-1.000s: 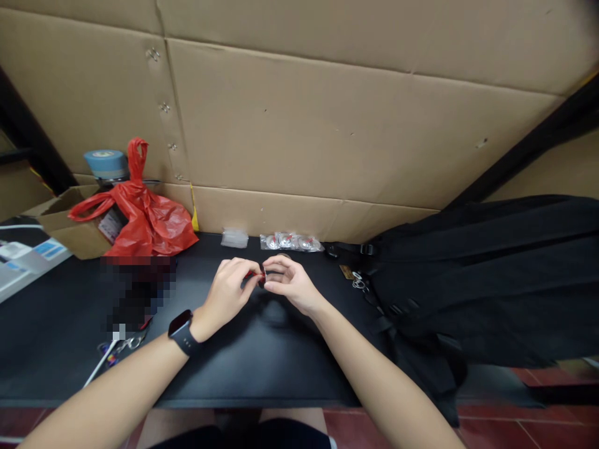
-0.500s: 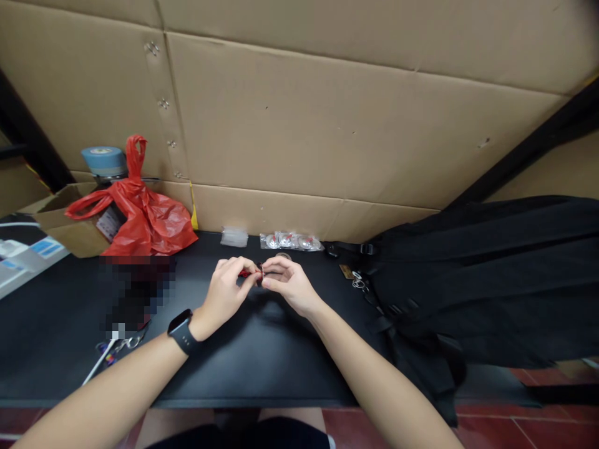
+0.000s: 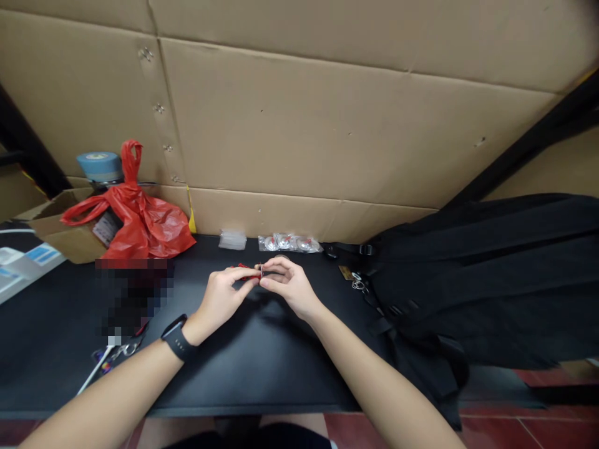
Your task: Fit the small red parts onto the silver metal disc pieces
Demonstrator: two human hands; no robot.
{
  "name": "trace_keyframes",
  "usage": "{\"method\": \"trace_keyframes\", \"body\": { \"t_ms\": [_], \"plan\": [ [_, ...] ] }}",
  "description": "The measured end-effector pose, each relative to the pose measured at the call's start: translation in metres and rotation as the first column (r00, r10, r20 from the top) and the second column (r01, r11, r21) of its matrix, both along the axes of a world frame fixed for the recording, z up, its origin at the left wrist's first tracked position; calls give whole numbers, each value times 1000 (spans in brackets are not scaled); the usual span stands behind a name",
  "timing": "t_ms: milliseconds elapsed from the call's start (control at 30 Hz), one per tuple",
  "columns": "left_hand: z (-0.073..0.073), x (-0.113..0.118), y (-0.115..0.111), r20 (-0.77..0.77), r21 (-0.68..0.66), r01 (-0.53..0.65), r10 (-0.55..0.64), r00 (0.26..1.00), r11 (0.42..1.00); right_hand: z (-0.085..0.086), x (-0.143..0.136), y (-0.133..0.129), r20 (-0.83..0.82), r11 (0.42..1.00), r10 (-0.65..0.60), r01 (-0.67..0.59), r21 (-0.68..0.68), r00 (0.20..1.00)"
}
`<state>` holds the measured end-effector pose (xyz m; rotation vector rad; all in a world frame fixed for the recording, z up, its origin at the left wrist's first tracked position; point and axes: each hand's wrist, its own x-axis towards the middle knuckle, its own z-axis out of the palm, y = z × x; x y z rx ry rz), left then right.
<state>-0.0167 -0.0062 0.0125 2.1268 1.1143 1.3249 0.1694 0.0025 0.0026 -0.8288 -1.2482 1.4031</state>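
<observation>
My left hand (image 3: 227,292) has its fingers and thumb pinched on a small red item (image 3: 242,272), which is partly hidden behind the fingers. Facing it, my right hand (image 3: 290,285) grips a thin, shiny round piece (image 3: 261,270) by its edge between thumb and fingers. The two hands meet above the middle of the black table, fingertips nearly touching. Just behind them lie a clear plastic packet (image 3: 233,240) and a row of silver round pieces in clear wrap (image 3: 286,242).
A red plastic bag (image 3: 152,227) and an open cardboard box (image 3: 70,236) stand at the left, with a blue-lidded container (image 3: 100,167) behind. A black backpack (image 3: 491,274) fills the right side. Keys (image 3: 358,282) lie beside it. A cardboard wall (image 3: 299,125) closes the back.
The fingers of my left hand have straightened a little, and more of the red item shows behind them. My right hand has barely moved. The view has shifted slightly.
</observation>
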Motion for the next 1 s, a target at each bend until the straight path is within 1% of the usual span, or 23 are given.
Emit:
{"method": "trace_keyframes", "body": {
  "t_ms": [67, 133, 267, 433, 500, 600, 767, 900, 1000],
  "plan": [
    [1, 0, 0, -40, 60, 1, 1, 999, 998, -1, 0, 1, 1, 1000, -5, 5, -2, 1000],
    [0, 0, 1, -55, 87, -15, 20, 998, 996, -1, 0, 1, -2, 1000, -2, 2, -8, 1000],
    [-1, -1, 1, -66, 105, -56, 64, 996, 993, -1, -2, 0, -16, 999, 16, -16, -34, 1000],
    [0, -1, 1, -94, 121, -31, 43, 995, 992, 0, -4, -1, -23, 999, 15, -16, -30, 1000],
    [1, 1, 1, -105, 102, -32, 43, 994, 994, 0, -6, -2, -25, 1000, 10, -11, -23, 1000],
    [0, 3, 0, -123, 73, -72, 80, 989, 995, -1, -8, -2, -22, 1000, -1, 1, -17, 1000],
    [-7, 2, 4, -98, -13, -77, 76, 992, 997, -4, -9, 0, 22, 1000, -1, 1, 4, 1000],
    [-11, -1, 9, -69, -99, -31, 24, 997, 995, -3, -6, 2, 101, 996, 26, -34, 79, 995],
    [-9, -3, 11, -10, -161, 59, -61, 998, 985, -2, -2, 2, 132, 991, 38, -54, 125, 991]
  ]
}}
